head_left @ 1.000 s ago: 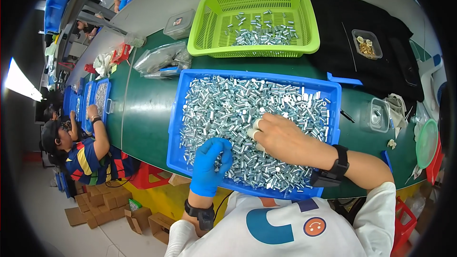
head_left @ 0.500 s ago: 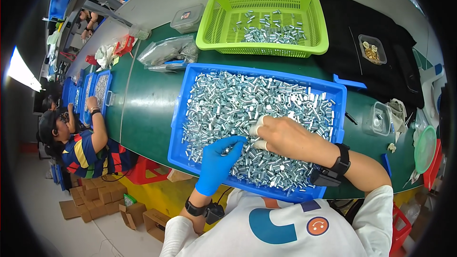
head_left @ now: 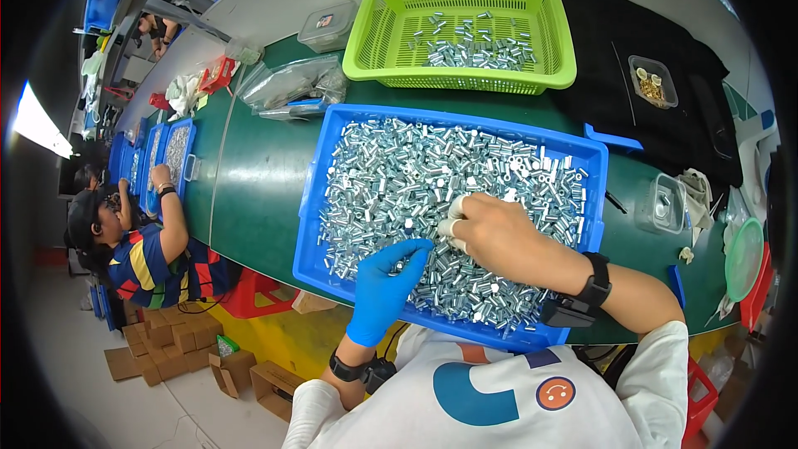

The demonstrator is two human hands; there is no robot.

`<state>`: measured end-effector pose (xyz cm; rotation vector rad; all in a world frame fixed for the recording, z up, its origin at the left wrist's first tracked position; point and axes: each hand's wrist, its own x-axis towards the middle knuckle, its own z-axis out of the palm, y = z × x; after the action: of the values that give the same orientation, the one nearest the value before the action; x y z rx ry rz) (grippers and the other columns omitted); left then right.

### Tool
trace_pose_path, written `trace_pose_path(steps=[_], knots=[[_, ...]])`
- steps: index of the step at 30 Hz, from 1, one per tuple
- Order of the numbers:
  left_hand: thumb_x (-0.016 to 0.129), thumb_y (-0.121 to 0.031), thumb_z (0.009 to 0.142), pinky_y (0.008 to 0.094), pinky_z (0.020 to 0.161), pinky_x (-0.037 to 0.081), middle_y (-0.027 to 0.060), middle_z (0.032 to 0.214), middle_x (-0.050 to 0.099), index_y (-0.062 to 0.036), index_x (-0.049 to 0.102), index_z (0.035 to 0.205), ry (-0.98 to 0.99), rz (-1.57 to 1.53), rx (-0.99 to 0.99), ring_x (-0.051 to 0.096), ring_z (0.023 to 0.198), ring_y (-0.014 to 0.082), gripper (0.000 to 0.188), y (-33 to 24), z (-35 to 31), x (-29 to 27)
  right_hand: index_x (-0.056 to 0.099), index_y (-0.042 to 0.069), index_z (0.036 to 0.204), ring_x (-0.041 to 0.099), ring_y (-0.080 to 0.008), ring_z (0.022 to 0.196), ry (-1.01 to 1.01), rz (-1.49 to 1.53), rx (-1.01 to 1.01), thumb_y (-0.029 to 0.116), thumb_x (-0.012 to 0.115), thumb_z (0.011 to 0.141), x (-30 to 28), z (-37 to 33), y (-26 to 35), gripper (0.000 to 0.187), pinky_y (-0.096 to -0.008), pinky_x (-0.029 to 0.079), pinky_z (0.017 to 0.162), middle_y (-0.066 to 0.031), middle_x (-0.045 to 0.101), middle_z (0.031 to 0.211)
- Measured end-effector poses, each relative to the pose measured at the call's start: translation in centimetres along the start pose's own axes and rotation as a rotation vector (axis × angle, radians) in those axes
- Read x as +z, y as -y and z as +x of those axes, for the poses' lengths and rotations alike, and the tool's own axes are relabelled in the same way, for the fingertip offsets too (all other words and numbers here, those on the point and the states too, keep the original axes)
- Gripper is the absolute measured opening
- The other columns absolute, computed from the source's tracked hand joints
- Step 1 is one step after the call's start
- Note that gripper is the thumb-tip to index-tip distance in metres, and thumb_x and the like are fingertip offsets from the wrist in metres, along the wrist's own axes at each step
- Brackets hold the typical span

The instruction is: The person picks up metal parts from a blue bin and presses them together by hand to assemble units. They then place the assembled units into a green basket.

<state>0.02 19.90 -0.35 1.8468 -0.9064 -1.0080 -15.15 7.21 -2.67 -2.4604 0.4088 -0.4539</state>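
Small silvery metal sleeves (head_left: 416,175) fill the blue tray (head_left: 592,199), which sits at the near edge of the green table (head_left: 258,199), in front of the person. Right hand (head_left: 499,237): bare, fingertips (head_left: 453,212) capped in white finger cots, curled down into the heap near the tray's middle; whether a piece is pinched between them cannot be told. Palm faces down, wrist bent inward, forearm crossing the tray's near right corner, black wristband (head_left: 594,281) on the wrist. Left hand (head_left: 384,289): blue glove, fingers loosely spread and slightly bent, tips resting on the sleeves near the tray's near edge, gripping nothing visible; palm down, forearm coming up from below over the near rim. Index tip points toward the right hand; the two hands are near each other, not touching. Beyond the tray's far edge, a lime-green basket (head_left: 374,41) holds a smaller batch of the same sleeves. A clear lidded box (head_left: 661,204) stands just right of the tray. Black cloth (head_left: 632,25) covers the table's far right corner. Another person (head_left: 141,241) sits at the left end, hands at another blue tray.
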Motion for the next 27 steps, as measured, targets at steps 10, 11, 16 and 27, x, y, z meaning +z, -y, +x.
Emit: trace_pose_path(steps=[10,11,16,27], knots=[[0.068,-0.015,0.083,0.0209,0.065,0.045,0.0031,0.083,0.065,-0.0017,0.068,0.102,0.258,-0.183,-0.346,0.056,0.073,0.0073,0.023,-2.0,0.0,1.1,0.070,0.015,0.107,0.058,-0.0171,0.086,-0.108,0.535,0.113,0.005,0.072,0.075,-1.2,-3.2,0.3,0.033,-0.0304,0.050,0.073,-0.0022,0.060,0.094],[0.068,-0.013,0.082,0.0203,0.060,0.042,0.0018,0.079,0.064,-0.0012,0.068,0.101,0.254,-0.175,-0.304,0.054,0.067,0.0061,0.022,-2.0,0.0,1.2,0.069,0.014,0.107,0.058,-0.0175,0.086,-0.099,0.535,0.115,0.005,0.072,0.076,-1.3,-3.4,0.3,0.033,-0.0302,0.050,0.074,-0.0027,0.060,0.095],[0.070,-0.010,0.079,0.0202,0.053,0.040,0.0004,0.073,0.062,-0.0005,0.068,0.096,0.278,-0.079,-0.149,0.052,0.061,0.0050,0.019,-1.6,0.0,1.5,0.068,0.013,0.110,0.058,-0.0180,0.089,0.004,0.748,0.196,0.005,0.070,0.078,-1.4,-4.1,0.0,0.033,-0.0293,0.049,0.080,-0.0043,0.060,0.098],[0.073,-0.012,0.076,0.0223,0.061,0.045,0.0033,0.079,0.064,-0.0005,0.068,0.090,0.320,-0.009,-0.168,0.056,0.068,0.0079,0.019,-2.0,0.5,1.5,0.065,0.014,0.115,0.059,-0.0180,0.090,0.094,1.043,0.255,0.004,0.065,0.082,-0.8,-4.4,-0.5,0.035,-0.0278,0.048,0.080,-0.0061,0.061,0.101]])
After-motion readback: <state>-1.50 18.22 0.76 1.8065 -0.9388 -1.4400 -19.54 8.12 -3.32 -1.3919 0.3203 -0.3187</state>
